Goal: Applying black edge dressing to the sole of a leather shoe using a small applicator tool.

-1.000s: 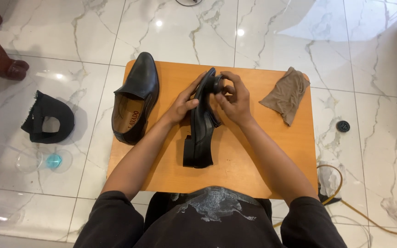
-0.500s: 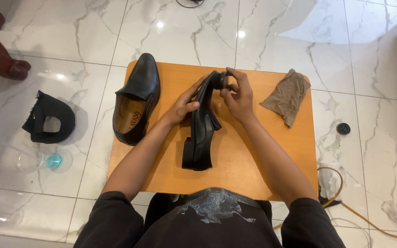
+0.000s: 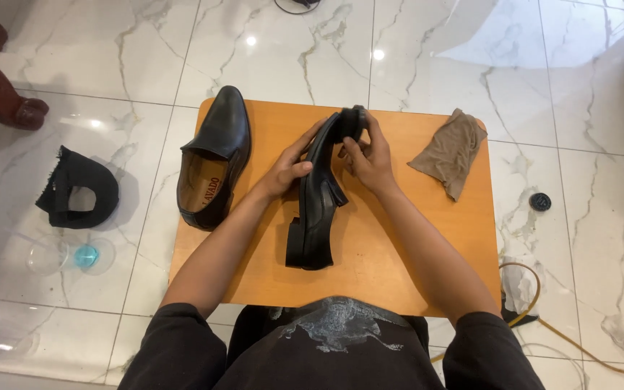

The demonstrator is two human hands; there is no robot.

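Black shoe tilted further on edge btw. hands.

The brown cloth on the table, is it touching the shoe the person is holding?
Apart. The head view shows bare orange tabletop and the right hand between the brown cloth and the held black shoe.

No packages, signs or screens. One label only: tan insole inside black shoe at worktop's left edge, w/ dark printed lettering.
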